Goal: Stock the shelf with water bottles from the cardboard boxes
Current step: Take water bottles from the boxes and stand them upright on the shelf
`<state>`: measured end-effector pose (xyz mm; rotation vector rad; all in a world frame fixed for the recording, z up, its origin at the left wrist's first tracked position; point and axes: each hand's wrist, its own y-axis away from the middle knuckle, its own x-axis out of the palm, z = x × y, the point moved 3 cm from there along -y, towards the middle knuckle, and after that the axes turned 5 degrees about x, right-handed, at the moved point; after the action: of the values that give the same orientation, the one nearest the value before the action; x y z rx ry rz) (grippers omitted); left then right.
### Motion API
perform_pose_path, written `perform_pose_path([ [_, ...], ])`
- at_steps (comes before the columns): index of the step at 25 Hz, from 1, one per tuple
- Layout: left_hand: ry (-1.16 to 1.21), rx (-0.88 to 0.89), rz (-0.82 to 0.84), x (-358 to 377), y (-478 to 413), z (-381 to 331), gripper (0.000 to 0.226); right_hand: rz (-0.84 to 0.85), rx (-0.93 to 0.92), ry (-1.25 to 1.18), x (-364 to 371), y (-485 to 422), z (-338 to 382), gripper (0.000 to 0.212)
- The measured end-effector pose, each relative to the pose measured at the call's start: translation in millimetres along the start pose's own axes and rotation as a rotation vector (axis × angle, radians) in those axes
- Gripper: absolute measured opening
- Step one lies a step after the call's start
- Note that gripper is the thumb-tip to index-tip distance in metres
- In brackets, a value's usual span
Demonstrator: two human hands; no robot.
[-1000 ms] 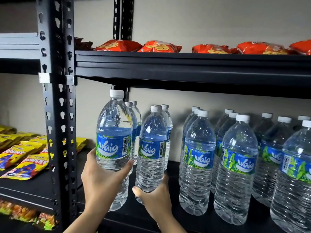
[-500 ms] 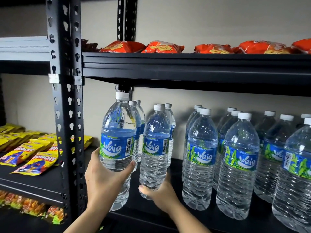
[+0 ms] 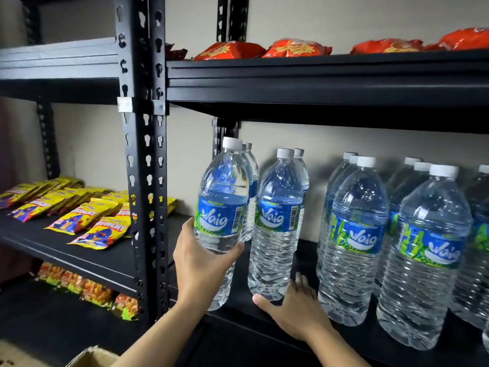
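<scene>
One bottle (image 3: pixel 222 215) is gripped by left hand (image 3: pixel 201 263) at shelf (image 3: pixel 307 260) edge, beside post (image 3: pixel 143 181). Second bottle (image 3: pixel 275 234) is stood on shelf, right hand (image 3: pixel 296 311) laid slack-fingered at its base. Bottle rows (image 3: pixel 357 234) are packed right, snacks (image 3: pixel 87 221) left.

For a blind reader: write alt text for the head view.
The left hand grips a water bottle at the shelf's left end; the right hand touches the base of the bottle beside it. More bottles stand in rows further right.

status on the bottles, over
Left hand grips leftmost bottle at shelf front. Right hand open by base of standing bottle. Nothing blocking the spot.
</scene>
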<state>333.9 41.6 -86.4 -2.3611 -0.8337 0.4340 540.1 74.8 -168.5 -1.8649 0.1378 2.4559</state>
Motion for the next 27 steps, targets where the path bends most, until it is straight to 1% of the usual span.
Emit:
perform_pose_path([
  [5, -0.023, 0.024, -0.001, 17, -31, 9, 0.078, -0.02, -0.006, -0.004, 6, -7, -2, 0.126],
  [9, -0.05, -0.017, 0.02, 31, -42, 25, 0.074, -0.06, -0.027, -0.031, 9, -13, -3, 0.127],
  [13, -0.052, -0.048, 0.036, 38, -38, 43, 0.082, -0.073, -0.036, -0.069, 11, -17, -5, 0.127],
  [18, -0.05, -0.058, 0.128, 38, -29, 46, 0.098, -0.069, -0.024, -0.14, 5, -19, -1, 0.125],
  [20, -0.044, -0.111, 0.17, 34, -16, 61, 0.093, -0.082, -0.039, -0.16, 4, -17, -2, 0.125],
  [22, -0.053, -0.201, 0.227, 31, -4, 78, 0.082, -0.097, -0.049, -0.193, 4, -14, -2, 0.119],
  [23, -0.068, -0.237, 0.252, 31, -1, 84, 0.079, -0.111, -0.047, -0.219, 3, -13, -3, 0.116],
  [25, -0.089, -0.297, 0.294, 35, -5, 94, 0.083, -0.121, -0.032, -0.259, 2, -14, -4, 0.111],
  [27, -0.111, -0.359, 0.333, 40, -13, 99, 0.092, -0.103, -0.027, -0.27, 3, -15, -4, 0.109],
])
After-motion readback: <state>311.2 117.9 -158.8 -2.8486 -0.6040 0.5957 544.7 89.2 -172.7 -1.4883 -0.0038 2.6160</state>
